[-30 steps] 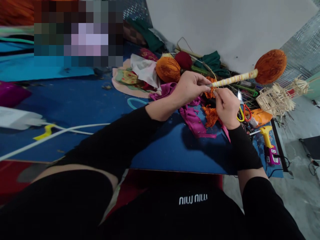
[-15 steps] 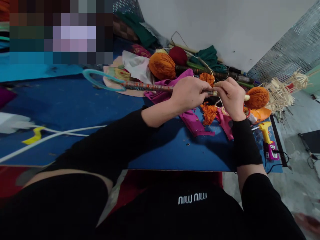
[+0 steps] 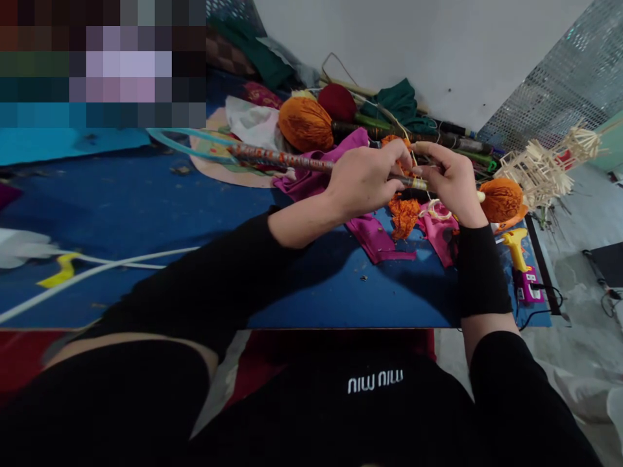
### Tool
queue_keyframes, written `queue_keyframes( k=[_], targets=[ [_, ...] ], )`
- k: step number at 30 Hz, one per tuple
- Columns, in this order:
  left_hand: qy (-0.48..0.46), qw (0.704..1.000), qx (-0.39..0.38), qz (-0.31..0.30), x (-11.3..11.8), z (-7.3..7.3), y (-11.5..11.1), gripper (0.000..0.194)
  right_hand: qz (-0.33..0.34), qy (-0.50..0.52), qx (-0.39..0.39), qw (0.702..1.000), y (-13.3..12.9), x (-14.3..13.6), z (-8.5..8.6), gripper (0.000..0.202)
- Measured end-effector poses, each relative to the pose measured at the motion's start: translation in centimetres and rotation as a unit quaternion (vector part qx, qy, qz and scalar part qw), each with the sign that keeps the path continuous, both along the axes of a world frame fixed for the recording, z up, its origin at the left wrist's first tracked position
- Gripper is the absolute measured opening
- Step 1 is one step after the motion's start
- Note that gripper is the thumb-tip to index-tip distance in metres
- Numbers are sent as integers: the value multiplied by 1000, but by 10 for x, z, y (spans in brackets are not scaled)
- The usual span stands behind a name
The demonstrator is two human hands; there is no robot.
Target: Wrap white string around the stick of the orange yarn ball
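Note:
A stick wrapped in a brownish-red patterned strip is held level above the table. Its left end meets a pale blue hoop; its pale right end comes up to an orange cloth-covered ball. My left hand is closed around the stick's middle. Just to the right, my right hand has thumb and forefinger pinched on a thin pale cord, beside a pale wrapped band on the stick. More of the cord lies looped on pink cloth below. The fingertips partly hide where cord and stick meet.
Behind lie another orange ball, a dark red ball, and green cloth. Purple cloth and crumpled orange cloth lie below my hands. A yellow glue gun and a straw structure are at right.
My right fingers have opened out somewhat and shifted slightly, with the pinch still at the cord. My left forefinger has lifted. The whole view has moved a little.

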State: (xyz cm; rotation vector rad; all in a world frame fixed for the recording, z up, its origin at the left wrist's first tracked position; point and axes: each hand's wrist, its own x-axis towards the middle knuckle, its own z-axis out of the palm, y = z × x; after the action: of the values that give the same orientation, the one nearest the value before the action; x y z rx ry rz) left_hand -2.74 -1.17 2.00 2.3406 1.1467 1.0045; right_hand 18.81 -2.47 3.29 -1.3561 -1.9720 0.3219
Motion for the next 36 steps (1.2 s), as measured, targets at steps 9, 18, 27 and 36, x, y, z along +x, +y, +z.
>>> queue_keyframes(
  k=[9,18,27,36],
  targets=[
    [14,1000,2,12,4,-2,-3,47,-24,-47,14,999,13,10,-9,46],
    [20,999,19,-40,2,-10,-1,34,-45,-82,23,995,15,6,-14,36],
    [86,996,22,20,-6,11,3,40,-71,-69,-3,995,-18,15,28,20],
    [54,990,21,128,-42,46,12,36,-98,137,0,986,-31,86,58,20]
  ],
)
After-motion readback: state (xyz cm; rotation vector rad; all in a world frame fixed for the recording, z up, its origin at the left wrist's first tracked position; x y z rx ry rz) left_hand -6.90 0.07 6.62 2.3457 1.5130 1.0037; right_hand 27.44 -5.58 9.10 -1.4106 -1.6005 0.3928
